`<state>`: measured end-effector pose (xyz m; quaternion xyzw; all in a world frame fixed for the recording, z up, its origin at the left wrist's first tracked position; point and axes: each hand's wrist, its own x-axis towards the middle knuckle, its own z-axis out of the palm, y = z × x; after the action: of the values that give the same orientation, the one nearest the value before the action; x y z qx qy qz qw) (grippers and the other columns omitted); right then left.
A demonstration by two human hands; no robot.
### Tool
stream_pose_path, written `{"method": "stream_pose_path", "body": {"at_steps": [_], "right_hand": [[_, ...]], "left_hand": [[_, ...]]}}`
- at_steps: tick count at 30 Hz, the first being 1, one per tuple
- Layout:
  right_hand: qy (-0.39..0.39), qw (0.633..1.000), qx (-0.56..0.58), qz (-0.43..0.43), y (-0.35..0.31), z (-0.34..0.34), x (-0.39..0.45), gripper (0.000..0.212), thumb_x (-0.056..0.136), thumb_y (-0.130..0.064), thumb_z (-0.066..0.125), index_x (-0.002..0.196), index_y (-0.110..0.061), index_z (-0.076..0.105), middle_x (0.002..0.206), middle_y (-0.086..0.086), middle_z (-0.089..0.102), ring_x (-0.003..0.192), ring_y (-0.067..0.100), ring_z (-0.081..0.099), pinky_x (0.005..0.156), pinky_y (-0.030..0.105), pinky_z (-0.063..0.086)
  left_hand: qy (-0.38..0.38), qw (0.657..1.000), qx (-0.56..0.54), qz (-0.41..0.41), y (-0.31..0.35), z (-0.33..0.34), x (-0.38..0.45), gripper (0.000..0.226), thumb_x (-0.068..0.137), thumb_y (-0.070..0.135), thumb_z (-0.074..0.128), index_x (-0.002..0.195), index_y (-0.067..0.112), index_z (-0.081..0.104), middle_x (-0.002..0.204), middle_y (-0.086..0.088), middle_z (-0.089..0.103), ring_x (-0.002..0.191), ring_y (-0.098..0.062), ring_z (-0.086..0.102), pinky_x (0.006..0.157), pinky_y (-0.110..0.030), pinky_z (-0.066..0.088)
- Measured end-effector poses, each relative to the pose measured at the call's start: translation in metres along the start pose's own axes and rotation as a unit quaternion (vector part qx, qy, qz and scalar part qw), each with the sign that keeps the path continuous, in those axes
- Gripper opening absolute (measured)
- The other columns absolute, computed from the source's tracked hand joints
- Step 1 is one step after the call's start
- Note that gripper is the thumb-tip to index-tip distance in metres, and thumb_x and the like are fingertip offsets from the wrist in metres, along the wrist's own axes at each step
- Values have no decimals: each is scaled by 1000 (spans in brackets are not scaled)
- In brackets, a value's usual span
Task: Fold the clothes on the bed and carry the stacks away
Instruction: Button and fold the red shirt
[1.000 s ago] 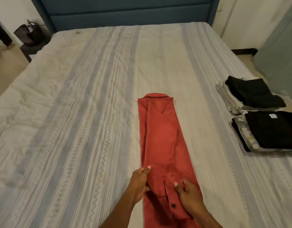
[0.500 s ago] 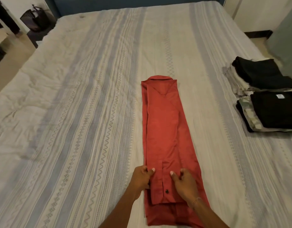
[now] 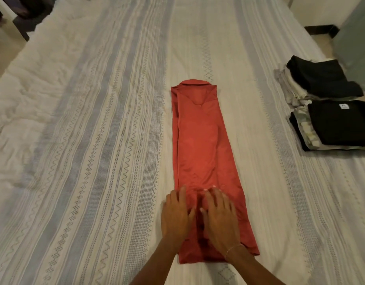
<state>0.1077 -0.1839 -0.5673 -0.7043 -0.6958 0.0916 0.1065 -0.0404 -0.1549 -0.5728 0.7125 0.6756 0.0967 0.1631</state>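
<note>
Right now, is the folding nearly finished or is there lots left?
Nearly finished, it seems. Done: two folded stacks sit at the bed's right edge. In hand: the red shirt lies folded into a long strip, and the left hand and right hand press flat on its near end. Left: fold that strip shorter, then carry the stacks away. No other loose clothes show.

Single view, head-worn, wide-angle. Looks forward and steeply down along the bed (image 3: 95, 140) from its near edge. Close: both forearms enter from the bottom edge. Far end of the bed reaches the top edge; floor shows in the upper corners. No second view to overlap.
</note>
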Motion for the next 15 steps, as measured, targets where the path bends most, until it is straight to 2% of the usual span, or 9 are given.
{"method": "stream_pose_path", "body": {"at_steps": [3,7,8,9,11,13,15], "right_hand": [[-97,994,-27,-41,8,19,-4,55,107,-47,22,156,-26,35,165,11,25,150,32,30,116,56,26],[-144,987,44,-46,14,16,-6,60,106,-54,5,162,-33,10,170,2,-2,157,23,-3,125,53,4],[-121,989,71,-39,15,10,-5,59,107,-52,11,162,-31,14,170,2,1,157,21,-2,126,52,6],[-86,991,97,-14,17,3,-5,57,107,-49,23,160,-26,24,169,5,12,156,22,7,125,51,13],[-5,983,148,109,28,-10,-9,58,101,-42,54,149,-12,42,155,14,38,144,30,35,116,49,34],[7,944,203,260,45,-19,-13,63,91,-40,71,137,-4,48,137,20,49,125,38,48,99,47,45],[-36,926,219,307,58,-26,-19,57,91,-40,70,130,-3,51,123,18,55,111,39,55,85,40,46]], "left_hand": [[-25,998,34,45,-1,5,-6,55,92,51,55,140,26,47,139,-6,48,121,-24,52,99,-41,48],[13,999,-43,-21,1,2,-19,42,98,49,43,129,28,60,138,-10,48,122,-27,49,98,-43,50],[22,996,-66,-52,3,2,-21,43,99,50,45,131,25,58,137,-11,47,121,-28,49,95,-43,52],[26,991,-89,-91,5,1,-24,50,98,51,50,137,19,52,136,-13,46,120,-29,50,93,-41,52],[23,971,-159,-179,10,-7,-27,72,91,48,66,141,2,41,131,-16,50,111,-29,56,85,-35,52],[-21,941,-216,-258,9,-11,-22,66,86,43,77,125,-1,48,114,-13,61,94,-26,64,74,-33,52],[-104,920,-229,-301,0,-14,-17,53,80,44,81,102,2,58,92,-7,68,80,-24,68,69,-38,56]]}}
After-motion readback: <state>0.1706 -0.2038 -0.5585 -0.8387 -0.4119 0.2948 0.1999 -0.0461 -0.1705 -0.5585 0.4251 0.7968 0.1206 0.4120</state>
